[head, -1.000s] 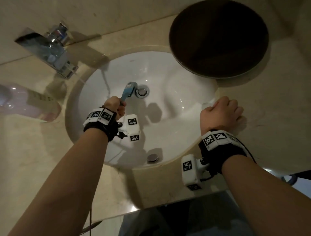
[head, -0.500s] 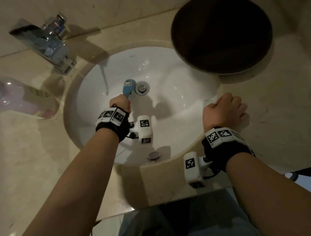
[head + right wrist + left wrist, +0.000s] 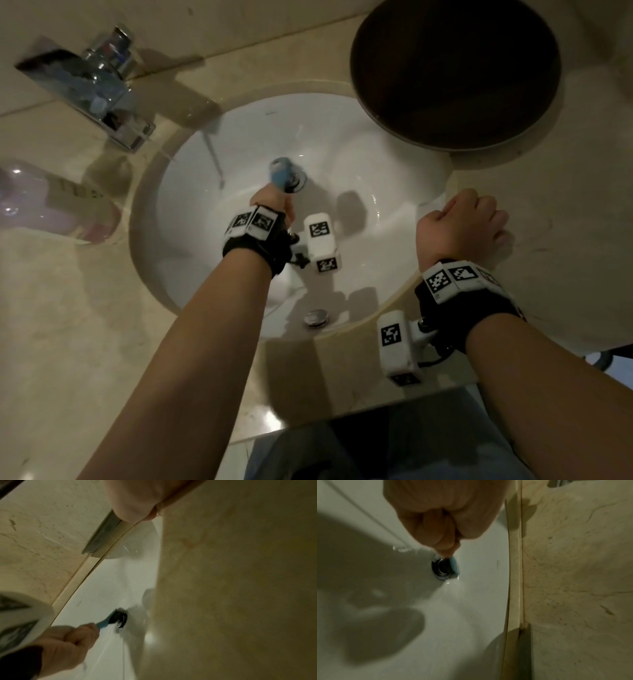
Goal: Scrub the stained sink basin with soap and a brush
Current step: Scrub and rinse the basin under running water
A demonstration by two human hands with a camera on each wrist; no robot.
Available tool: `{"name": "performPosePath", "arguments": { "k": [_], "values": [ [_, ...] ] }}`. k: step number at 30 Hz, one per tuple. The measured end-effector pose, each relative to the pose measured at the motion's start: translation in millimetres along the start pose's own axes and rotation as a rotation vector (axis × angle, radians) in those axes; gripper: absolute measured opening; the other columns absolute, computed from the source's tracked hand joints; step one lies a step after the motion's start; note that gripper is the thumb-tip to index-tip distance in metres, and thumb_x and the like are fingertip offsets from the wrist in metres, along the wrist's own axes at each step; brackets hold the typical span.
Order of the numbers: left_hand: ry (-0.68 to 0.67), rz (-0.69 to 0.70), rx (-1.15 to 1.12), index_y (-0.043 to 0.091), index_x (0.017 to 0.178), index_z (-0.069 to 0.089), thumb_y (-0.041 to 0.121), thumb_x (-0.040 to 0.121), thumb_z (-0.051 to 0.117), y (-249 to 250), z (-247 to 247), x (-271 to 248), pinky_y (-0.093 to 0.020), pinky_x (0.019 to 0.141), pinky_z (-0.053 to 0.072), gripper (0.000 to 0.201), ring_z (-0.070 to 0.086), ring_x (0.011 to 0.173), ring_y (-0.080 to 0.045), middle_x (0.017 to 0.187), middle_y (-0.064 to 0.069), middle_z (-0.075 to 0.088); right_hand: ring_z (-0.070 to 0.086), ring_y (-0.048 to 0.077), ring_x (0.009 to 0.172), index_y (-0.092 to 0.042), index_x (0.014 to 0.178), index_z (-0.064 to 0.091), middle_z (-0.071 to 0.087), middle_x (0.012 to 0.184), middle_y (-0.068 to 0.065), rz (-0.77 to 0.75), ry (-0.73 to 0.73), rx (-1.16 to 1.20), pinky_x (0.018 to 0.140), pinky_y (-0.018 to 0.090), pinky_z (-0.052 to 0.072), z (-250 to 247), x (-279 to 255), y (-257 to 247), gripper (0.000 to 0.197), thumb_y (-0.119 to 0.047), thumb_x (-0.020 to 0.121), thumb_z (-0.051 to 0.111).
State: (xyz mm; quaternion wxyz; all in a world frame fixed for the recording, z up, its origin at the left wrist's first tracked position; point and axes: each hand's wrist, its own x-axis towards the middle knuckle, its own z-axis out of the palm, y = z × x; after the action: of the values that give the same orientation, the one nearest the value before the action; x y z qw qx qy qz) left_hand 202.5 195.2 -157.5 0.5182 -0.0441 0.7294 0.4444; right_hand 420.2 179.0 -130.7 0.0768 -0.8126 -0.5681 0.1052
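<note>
Countertop of beige veined stone surrounds an oval white ceramic sink basin, seen from above in the head view. At far left a clear plastic bottle with pinkish contents lies on its side on the stone, well apart from the basin rim. Behind it, a chrome box-shaped tap projects over the basin's far-left edge, and a thin stream of water falls from it onto the white wall. Left hand, reaching down into the basin, has its fingers curled tightly round the handle of a small blue-handled brush with dark bristles; the right wrist view shows the bristle head touching the round chrome drain fitting at the basin floor. On the near wall sits a small round chrome overflow cap. Right hand rests on the basin's right rim, fingers curled into a loose fist with nothing visibly held; what lies under the knuckles cannot be told. Farther right and behind, a large round dark brown bowl stands on the countertop, its rim overlapping the basin's far-right edge in the head view.
</note>
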Motion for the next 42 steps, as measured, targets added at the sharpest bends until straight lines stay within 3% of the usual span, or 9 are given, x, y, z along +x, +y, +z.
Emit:
{"name": "performPosePath", "arguments": {
  "k": [2, 4, 9, 12, 17, 22, 31, 38, 42],
  "values": [
    [-0.078, -0.012, 0.018, 0.017, 0.081, 0.054, 0.017, 0.096, 0.040, 7.0, 10.4, -2.6, -0.008, 0.031, 0.023, 0.020, 0.033, 0.027, -0.007, 0.036, 0.003, 0.037, 0.042, 0.033, 0.112, -0.009, 0.103, 0.054, 0.050, 0.115, 0.014, -0.002, 0.007, -0.007, 0.096, 0.043, 0.031, 0.5, 1.0, 0.6, 0.025, -0.013, 0.080, 0.045],
    [-0.044, 0.007, 0.058, 0.015, 0.064, 0.036, 0.012, 0.094, 0.034, 15.6, -1.2, -0.2, -0.011, 0.029, 0.023, 0.031, 0.032, 0.022, -0.007, 0.024, 0.004, 0.034, 0.042, 0.033, 0.112, -0.009, 0.104, 0.054, 0.050, 0.116, 0.014, -0.002, 0.004, -0.006, 0.096, 0.043, 0.031, 0.2, 1.1, 0.9, 0.026, -0.013, 0.080, 0.045],
    [0.151, 0.123, 0.259, 0.018, 0.064, 0.038, 0.011, 0.095, 0.033, 18.8, -53.1, 16.5, -0.008, 0.038, 0.035, 0.032, 0.054, 0.062, -0.018, 0.064, -0.001, 0.055, 0.043, 0.034, 0.112, -0.008, 0.102, 0.054, 0.050, 0.115, 0.016, -0.003, -0.001, 0.003, 0.094, 0.044, 0.031, -0.7, 0.1, 0.7, 0.027, -0.014, 0.078, 0.046],
    [0.256, 0.332, 0.714, 0.011, 0.073, 0.049, 0.011, 0.092, 0.039, 9.3, -59.3, 16.7, -0.028, 0.070, 0.050, 0.021, 0.060, 0.103, -0.035, 0.110, -0.017, 0.064, 0.044, 0.034, 0.110, -0.007, 0.101, 0.054, 0.051, 0.113, 0.016, -0.014, 0.018, 0.001, 0.093, 0.043, 0.031, -0.3, -1.0, -0.1, 0.026, -0.013, 0.077, 0.045],
    [0.292, 0.553, 1.296, 0.004, 0.107, 0.051, 0.013, 0.093, 0.037, 17.1, -49.2, 18.5, -0.040, 0.074, 0.044, 0.022, 0.057, 0.094, -0.037, 0.107, -0.023, 0.060, 0.042, 0.033, 0.112, -0.009, 0.104, 0.054, 0.050, 0.116, 0.014, -0.006, 0.005, -0.006, 0.094, 0.042, 0.031, 0.4, 1.3, 0.6, 0.027, -0.014, 0.079, 0.046],
    [0.365, 0.525, 1.495, 0.001, 0.118, 0.048, 0.013, 0.095, 0.036, 42.6, -54.4, 26.3, -0.042, 0.087, 0.046, 0.029, 0.056, 0.108, -0.040, 0.117, -0.024, 0.057, 0.043, 0.032, 0.111, -0.008, 0.103, 0.054, 0.051, 0.115, 0.014, -0.011, 0.013, -0.011, 0.093, 0.040, 0.031, 1.4, 1.0, 0.9, 0.025, -0.013, 0.079, 0.047],
    [0.357, 0.404, 1.496, -0.004, 0.110, 0.058, 0.015, 0.094, 0.043, 37.4, -51.0, 31.3, -0.034, 0.074, 0.043, 0.030, 0.059, 0.105, -0.036, 0.114, -0.021, 0.061, 0.043, 0.034, 0.109, -0.006, 0.101, 0.053, 0.050, 0.114, 0.016, -0.010, 0.022, -0.017, 0.091, 0.042, 0.031, 2.6, 1.1, 0.5, 0.023, -0.012, 0.079, 0.048],
    [0.325, 0.348, 1.421, -0.005, 0.113, 0.058, 0.019, 0.094, 0.043, 32.5, -61.6, 29.9, -0.037, 0.086, 0.046, 0.033, 0.058, 0.108, -0.036, 0.116, -0.022, 0.061, 0.040, 0.032, 0.114, -0.007, 0.106, 0.052, 0.048, 0.120, 0.016, 0.012, -0.011, 0.001, 0.096, 0.041, 0.029, 0.6, 3.2, -0.3, 0.028, -0.011, 0.079, 0.047],
    [0.322, 0.323, 1.409, -0.005, 0.109, 0.061, 0.021, 0.092, 0.049, 46.6, -75.5, 36.0, -0.036, 0.078, 0.046, 0.033, 0.060, 0.103, -0.036, 0.111, -0.022, 0.064, 0.040, 0.033, 0.115, -0.006, 0.106, 0.052, 0.048, 0.120, 0.016, 0.016, -0.009, 0.011, 0.096, 0.042, 0.029, 1.9, 2.8, 0.3, 0.028, -0.010, 0.078, 0.047]
  ]
}}
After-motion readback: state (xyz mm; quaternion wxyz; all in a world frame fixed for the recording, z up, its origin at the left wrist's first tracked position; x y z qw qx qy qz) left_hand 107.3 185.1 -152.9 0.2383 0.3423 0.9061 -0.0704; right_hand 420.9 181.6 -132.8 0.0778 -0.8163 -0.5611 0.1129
